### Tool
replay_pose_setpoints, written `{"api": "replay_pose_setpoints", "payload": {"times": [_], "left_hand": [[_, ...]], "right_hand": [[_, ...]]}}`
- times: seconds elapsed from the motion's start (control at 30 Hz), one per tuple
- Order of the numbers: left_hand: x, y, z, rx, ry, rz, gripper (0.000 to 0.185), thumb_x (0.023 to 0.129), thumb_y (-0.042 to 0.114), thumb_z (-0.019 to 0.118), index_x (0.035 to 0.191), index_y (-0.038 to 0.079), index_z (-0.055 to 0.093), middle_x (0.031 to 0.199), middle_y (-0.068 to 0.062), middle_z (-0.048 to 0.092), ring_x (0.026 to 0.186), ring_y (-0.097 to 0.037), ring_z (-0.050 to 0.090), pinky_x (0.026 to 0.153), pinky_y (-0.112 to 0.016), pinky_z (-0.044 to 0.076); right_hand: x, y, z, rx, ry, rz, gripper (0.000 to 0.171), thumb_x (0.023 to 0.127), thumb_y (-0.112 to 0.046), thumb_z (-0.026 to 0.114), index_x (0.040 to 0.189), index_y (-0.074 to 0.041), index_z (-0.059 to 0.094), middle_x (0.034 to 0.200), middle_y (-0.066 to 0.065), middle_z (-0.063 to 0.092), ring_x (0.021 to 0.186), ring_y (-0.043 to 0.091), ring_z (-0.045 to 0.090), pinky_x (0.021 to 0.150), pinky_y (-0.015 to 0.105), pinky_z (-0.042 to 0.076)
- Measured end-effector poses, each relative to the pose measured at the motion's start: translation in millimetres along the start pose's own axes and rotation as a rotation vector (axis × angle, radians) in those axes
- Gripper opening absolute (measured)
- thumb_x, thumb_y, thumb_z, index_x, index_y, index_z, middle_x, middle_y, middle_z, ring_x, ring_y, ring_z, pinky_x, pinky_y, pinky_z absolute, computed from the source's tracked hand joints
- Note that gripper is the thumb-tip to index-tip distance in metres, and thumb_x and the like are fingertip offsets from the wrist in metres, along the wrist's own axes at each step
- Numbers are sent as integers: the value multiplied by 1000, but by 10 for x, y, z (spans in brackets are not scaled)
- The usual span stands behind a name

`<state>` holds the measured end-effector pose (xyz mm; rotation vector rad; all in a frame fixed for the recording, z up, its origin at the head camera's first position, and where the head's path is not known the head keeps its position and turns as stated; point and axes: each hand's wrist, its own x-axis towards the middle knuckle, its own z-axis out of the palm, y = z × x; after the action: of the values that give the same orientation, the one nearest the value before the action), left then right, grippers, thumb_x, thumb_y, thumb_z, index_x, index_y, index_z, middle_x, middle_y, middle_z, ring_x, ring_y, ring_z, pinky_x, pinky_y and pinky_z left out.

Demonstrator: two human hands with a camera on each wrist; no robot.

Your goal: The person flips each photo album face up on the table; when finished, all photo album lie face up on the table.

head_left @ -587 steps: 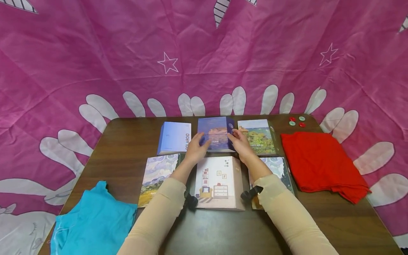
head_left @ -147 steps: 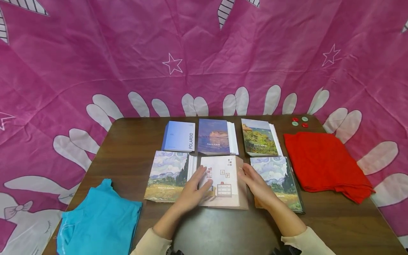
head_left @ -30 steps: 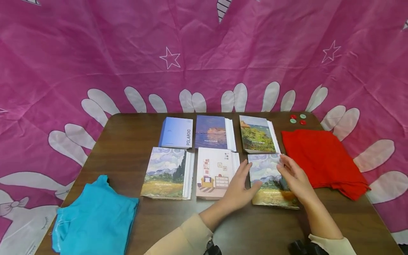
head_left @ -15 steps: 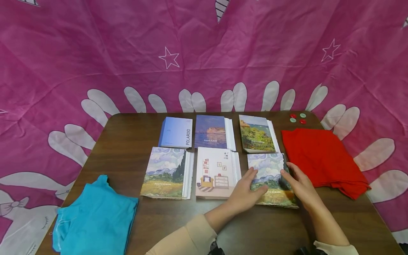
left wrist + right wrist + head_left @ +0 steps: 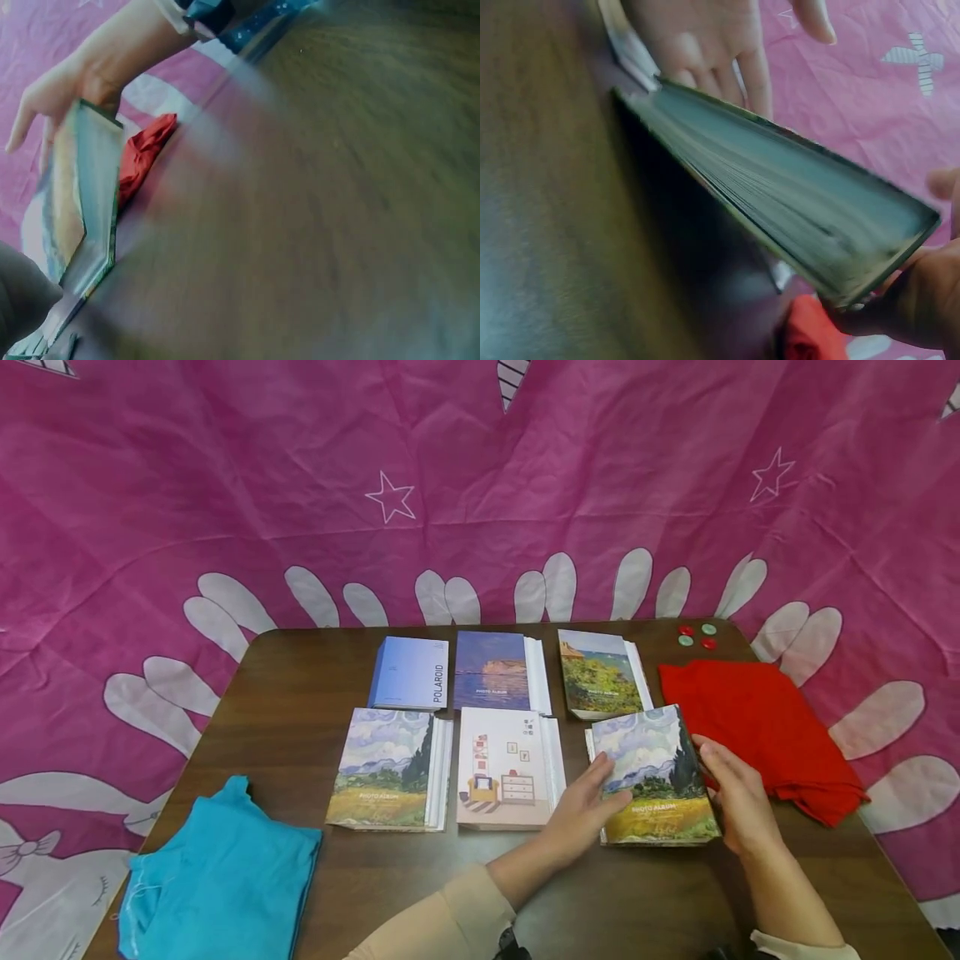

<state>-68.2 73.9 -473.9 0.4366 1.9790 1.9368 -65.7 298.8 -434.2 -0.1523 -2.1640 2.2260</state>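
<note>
Dark brown wood-grain tabletop point(image 5: 300, 693), rounded corners, and behind it the whole backdrop is a wrinkly pink cloth point(image 5: 225, 485) with white stars and petal shapes. Nearest on the left is a folded turquoise cloth point(image 5: 217, 877). Front right, both hands are on a photo album point(image 5: 654, 777): the left hand point(image 5: 581, 810) has its fingers laid against the left edge with the thumb on the cover, and the right hand point(image 5: 738, 797) grips the right edge, fingers curled under it. The album's right side is tipped up off the tabletop, which is plain in the right wrist view, where the page block point(image 5: 795, 202) slants up. Its long axis runs front to back, top end pointing away and a bit left. The cover is a painted landscape: swirly sky, dark cypress, yellow field. Two more albums sit left of it in the front row, three in the row behind. A red cloth point(image 5: 757, 727) lies right of it, with small red and green buttons point(image 5: 697, 636) at the far corner.
</note>
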Motion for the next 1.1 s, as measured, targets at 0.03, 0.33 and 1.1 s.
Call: {"api": "replay_pose_setpoints", "payload": {"times": [0.03, 0.33, 1.1], "left_hand": [[6, 5, 14, -31, 6, 4, 66, 102, 33, 57, 153, -4, 37, 167, -9, 21, 152, -21, 23, 117, -24, 27], [53, 7, 133, -51, -7, -40, 58, 101, 34, 53, 153, 10, 44, 167, -3, 24, 151, -22, 24, 119, -31, 26], [-296, 268, -216, 135, 223, 56, 65, 106, 39, 45, 156, -1, 32, 168, -8, 19, 152, -27, 21, 119, -47, 30]], "right_hand": [[11, -27, 3, -22, 32, -3, 26, 105, -22, 55, 128, -29, 65, 116, -19, 65, 101, 0, 60, 77, 16, 51], [86, -236, -37, -259, -75, 17, 77, 97, -11, 68, 161, -13, 25, 139, 0, 54, 103, -5, 59, 76, 19, 58], [131, 86, 309, -388, -381, 153, 69, 108, -30, 47, 158, 4, 14, 161, 34, 17, 147, 51, 19, 113, 69, 23]]}}
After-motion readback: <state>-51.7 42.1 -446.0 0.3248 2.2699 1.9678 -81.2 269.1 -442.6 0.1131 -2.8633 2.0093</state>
